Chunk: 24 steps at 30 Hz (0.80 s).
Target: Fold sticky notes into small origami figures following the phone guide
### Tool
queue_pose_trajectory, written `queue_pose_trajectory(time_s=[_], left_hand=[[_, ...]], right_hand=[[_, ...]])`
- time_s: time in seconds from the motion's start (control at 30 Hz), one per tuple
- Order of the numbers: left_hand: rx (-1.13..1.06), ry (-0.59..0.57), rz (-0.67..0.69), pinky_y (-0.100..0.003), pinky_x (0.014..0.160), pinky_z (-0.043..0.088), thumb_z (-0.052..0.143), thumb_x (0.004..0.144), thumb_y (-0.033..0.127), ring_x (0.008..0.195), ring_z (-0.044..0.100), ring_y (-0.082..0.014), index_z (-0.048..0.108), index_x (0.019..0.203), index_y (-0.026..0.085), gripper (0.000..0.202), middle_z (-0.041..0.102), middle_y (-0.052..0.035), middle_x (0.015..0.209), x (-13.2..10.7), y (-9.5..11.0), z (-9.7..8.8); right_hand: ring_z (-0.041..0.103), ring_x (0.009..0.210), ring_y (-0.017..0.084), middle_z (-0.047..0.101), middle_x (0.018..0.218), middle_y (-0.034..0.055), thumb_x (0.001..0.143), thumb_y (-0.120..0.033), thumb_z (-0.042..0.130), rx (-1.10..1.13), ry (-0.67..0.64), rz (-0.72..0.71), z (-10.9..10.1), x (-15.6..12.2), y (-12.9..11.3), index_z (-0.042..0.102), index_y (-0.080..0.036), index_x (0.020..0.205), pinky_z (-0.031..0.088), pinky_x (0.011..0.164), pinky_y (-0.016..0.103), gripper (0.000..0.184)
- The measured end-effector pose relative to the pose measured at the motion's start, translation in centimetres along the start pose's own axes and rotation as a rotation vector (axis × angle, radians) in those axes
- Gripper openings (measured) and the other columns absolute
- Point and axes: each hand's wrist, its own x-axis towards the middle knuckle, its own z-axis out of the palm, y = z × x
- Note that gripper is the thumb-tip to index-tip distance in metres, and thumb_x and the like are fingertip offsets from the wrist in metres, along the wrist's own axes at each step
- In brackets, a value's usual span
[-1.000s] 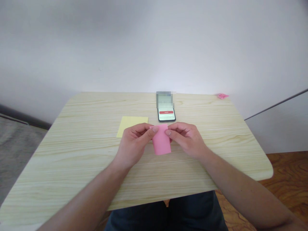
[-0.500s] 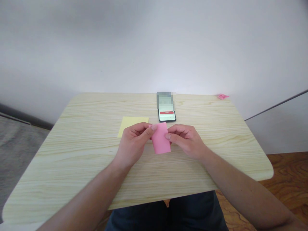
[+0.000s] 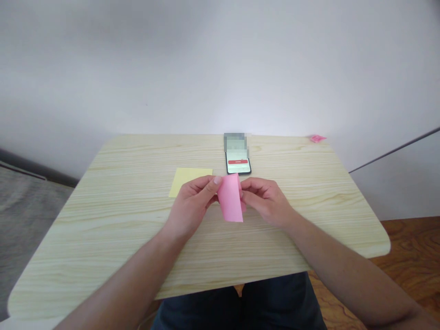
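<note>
A folded piece of pink paper [image 3: 231, 199] is held up above the table between my two hands. My left hand [image 3: 192, 201] pinches its upper left edge, thumb in front and fingers behind. On the other side, my right hand [image 3: 264, 199] is closed at the paper's right edge, its thumb tip partly behind the front layer. The paper's two layers stand apart along the right, with a bit of the back layer showing. Behind my left hand lies a square yellow sheet of paper [image 3: 184, 178], partly covered by that hand.
Just beyond the pink paper, a phone [image 3: 239, 167] with a lit screen lies on the pale wooden table [image 3: 120, 220]. A small folded pink paper piece [image 3: 316, 138] rests at the far right corner. A white wall [image 3: 206, 68] borders the table's back edge.
The pink paper's layers, flat together before, have parted at the right edge. My right thumb has gone from the front face to between or behind the layers.
</note>
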Motion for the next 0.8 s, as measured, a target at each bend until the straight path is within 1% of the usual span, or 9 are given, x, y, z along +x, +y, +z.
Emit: queue_pose_trajectory(time_s=[0.07,0.13,0.23,0.33,0.4,0.47,0.6,0.67,0.8], left_hand=[[0.026,-0.02,0.001,-0.036,0.076,0.059,0.068,0.092,0.049,0.084,0.068,-0.0212,0.076,0.104,0.015,0.037,0.075,-0.0106,0.097,0.0,-0.1,0.0],[0.048,-0.006,0.021,-0.034,0.075,0.059,0.065,0.092,0.053,0.089,0.069,-0.0224,0.073,0.116,0.016,0.045,0.075,-0.0119,0.106,-0.1,0.0,0.0],[0.098,0.065,0.064,-0.031,0.073,0.058,0.07,0.088,0.055,0.088,0.07,-0.0221,0.069,0.124,0.018,0.052,0.075,-0.0102,0.104,-0.3,0.3,0.1],[0.151,0.153,0.115,-0.029,0.073,0.056,0.08,0.081,0.046,0.087,0.07,-0.0209,0.069,0.118,0.02,0.047,0.075,-0.0073,0.102,-0.5,0.6,0.2],[0.194,0.188,0.142,-0.029,0.074,0.054,0.079,0.082,0.041,0.087,0.069,-0.0202,0.071,0.108,0.019,0.035,0.076,-0.0062,0.1,-0.6,0.6,0.1],[0.25,0.209,0.162,-0.028,0.07,0.051,0.075,0.086,0.04,0.082,0.067,-0.0193,0.073,0.099,0.02,0.024,0.075,-0.005,0.094,-0.6,0.6,0.1],[0.305,0.227,0.184,-0.028,0.066,0.048,0.071,0.088,0.04,0.078,0.064,-0.0188,0.074,0.099,0.022,0.021,0.074,-0.0036,0.089,-0.5,0.6,-0.1],[0.282,0.221,0.185,-0.028,0.067,0.048,0.073,0.087,0.037,0.08,0.064,-0.019,0.075,0.099,0.022,0.02,0.075,-0.0037,0.091,-0.4,0.6,-0.2],[0.196,0.181,0.191,-0.028,0.074,0.051,0.073,0.084,0.029,0.087,0.066,-0.0193,0.076,0.1,0.023,0.018,0.076,-0.0035,0.097,-0.2,0.4,-0.5]], right_hand=[[0.062,0.067,0.014,0.071,0.079,0.0013,0.09,-0.04,0.073,-0.044,0.053,-0.001,0.1,0.0,0.0,0.075,-0.021,0.094,0.049,0.063,0.028,0.02],[0.061,0.066,0.015,0.072,0.079,0.0018,0.089,-0.042,0.074,-0.114,0.147,-0.019,0.2,0.0,0.1,0.075,-0.021,0.091,0.047,0.06,0.028,0.021],[0.059,0.062,0.014,0.072,0.076,0.0015,0.089,-0.043,0.074,-0.195,0.257,-0.04,0.2,0.0,0.1,0.073,-0.021,0.087,0.044,0.056,0.028,0.022],[0.054,0.057,0.013,0.068,0.069,0.0,0.089,-0.044,0.073,-0.209,0.281,-0.047,0.0,0.0,0.1,0.07,-0.021,0.082,0.039,0.052,0.027,0.024],[0.05,0.054,0.011,0.065,0.065,-0.0012,0.089,-0.044,0.074,-0.214,0.292,-0.059,-0.2,0.1,0.1,0.069,-0.021,0.079,0.036,0.05,0.026,0.025],[0.049,0.054,0.011,0.064,0.064,-0.0014,0.089,-0.043,0.074,-0.209,0.303,-0.07,-0.4,0.2,0.1,0.069,-0.02,0.078,0.035,0.049,0.026,0.025],[0.055,0.058,0.012,0.065,0.066,-0.0017,0.087,-0.039,0.075,-0.146,0.317,-0.07,-0.8,0.6,0.2,0.072,-0.021,0.089,0.042,0.053,0.026,0.018],[0.055,0.057,0.012,0.065,0.066,-0.0029,0.086,-0.036,0.077,-0.128,0.322,-0.069,-0.9,0.7,0.1,0.072,-0.021,0.093,0.044,0.054,0.026,0.017],[0.058,0.059,0.012,0.065,0.067,-0.0034,0.084,-0.034,0.077,-0.041,0.312,-0.052,-1.1,0.8,-0.2,0.072,-0.021,0.094,0.05,0.057,0.027,0.018]])
